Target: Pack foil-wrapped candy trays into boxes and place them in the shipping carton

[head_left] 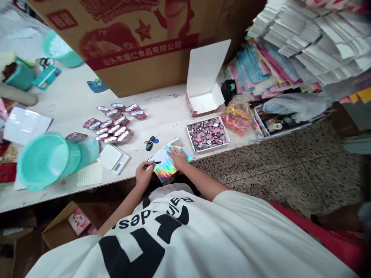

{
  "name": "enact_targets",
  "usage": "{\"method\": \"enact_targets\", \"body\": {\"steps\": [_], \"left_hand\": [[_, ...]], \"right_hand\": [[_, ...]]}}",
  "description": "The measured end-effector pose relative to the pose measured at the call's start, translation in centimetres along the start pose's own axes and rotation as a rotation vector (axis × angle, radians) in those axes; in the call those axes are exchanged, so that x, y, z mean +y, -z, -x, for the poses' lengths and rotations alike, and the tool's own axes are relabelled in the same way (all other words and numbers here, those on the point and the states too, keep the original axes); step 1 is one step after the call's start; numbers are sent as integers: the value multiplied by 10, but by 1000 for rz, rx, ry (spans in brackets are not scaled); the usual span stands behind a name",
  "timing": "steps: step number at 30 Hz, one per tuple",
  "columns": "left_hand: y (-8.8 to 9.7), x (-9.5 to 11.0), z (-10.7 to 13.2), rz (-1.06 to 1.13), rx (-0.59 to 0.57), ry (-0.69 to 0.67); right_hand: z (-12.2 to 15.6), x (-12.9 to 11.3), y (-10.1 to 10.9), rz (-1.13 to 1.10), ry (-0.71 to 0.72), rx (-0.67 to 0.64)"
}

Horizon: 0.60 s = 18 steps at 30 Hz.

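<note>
A shiny holographic packet (165,166) lies at the near edge of the white table (72,104). My right hand (178,157) rests flat on it with the fingers stretched out. At the packet's left edge my left hand (144,173) is closed in a pinch on a small thin dark thing (157,162) that I cannot name. Just right of the packet stands a shallow tray (207,134) full of round pin badges. A bunch of keys (151,143) lies just beyond the packet.
Several wrapped badge packs (114,123) lie mid-table. At the left are a small white scale (113,158) and stacked teal basins (43,160). An open white box (204,83), a large cardboard carton (145,42), a bag of orange items (237,116) and paper stacks (304,42) stand behind.
</note>
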<state>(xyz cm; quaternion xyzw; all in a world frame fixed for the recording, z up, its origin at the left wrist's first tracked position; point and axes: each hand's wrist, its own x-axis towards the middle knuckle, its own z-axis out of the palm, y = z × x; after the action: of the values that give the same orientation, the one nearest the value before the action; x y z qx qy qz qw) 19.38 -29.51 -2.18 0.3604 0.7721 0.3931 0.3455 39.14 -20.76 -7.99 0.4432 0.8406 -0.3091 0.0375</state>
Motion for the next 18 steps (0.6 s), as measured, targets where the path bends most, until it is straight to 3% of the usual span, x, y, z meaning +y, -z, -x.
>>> {"method": "enact_targets", "body": {"steps": [5,8,10,13,18], "left_hand": [[104,19,-34,323,422,71],[166,22,-61,478,556,38],[198,23,-80,517,590,23],[228,23,-118,563,592,23],[248,23,-193,550,479,34]], "right_hand": [[-20,-19,2,10,-163,13],[-36,-35,11,20,-220,95],[-51,-54,20,6,-231,194],[-91,-104,38,-153,-173,308],[-202,-235,59,-785,40,88]]}}
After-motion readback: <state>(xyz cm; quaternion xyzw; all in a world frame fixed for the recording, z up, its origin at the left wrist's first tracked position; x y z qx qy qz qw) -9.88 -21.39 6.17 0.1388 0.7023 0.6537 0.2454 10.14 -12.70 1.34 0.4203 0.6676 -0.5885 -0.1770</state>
